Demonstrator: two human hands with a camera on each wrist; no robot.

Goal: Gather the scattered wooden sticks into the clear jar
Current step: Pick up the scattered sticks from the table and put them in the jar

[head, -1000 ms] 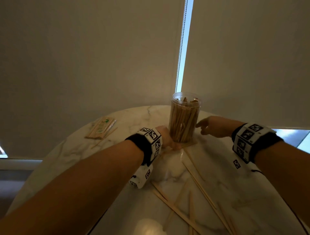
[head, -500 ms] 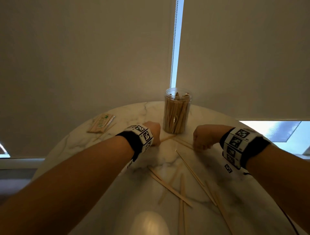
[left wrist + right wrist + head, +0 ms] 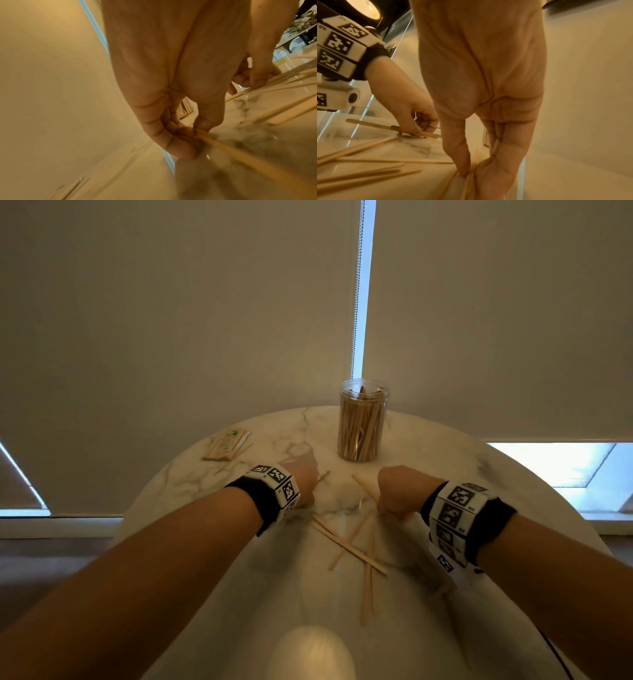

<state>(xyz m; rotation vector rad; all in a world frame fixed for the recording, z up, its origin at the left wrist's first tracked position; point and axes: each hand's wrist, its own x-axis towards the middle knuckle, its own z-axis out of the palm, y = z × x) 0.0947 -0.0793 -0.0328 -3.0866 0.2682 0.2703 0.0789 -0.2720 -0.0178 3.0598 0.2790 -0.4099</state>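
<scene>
A clear jar (image 3: 362, 422) packed with wooden sticks stands upright at the far side of the round marble table (image 3: 513, 474). My left hand (image 3: 303, 482) is low on the table, left of the jar's base, and pinches one wooden stick (image 3: 223, 146) between thumb and fingers. To the right, my right hand (image 3: 397, 494) has its fingers curled down on sticks (image 3: 471, 175) at the table surface. More loose sticks (image 3: 349, 546) lie crossed between and behind both wrists.
A small packet of sticks (image 3: 226, 445) lies at the table's far left, with one stray stick beside it. Window blinds hang close behind the table. A bright lamp reflection (image 3: 311, 652) shows on the near tabletop.
Both hands have drawn back from the jar toward me and dropped onto the loose sticks. Each now has its fingers curled on sticks. The head view has tilted so the jar looks farther away.
</scene>
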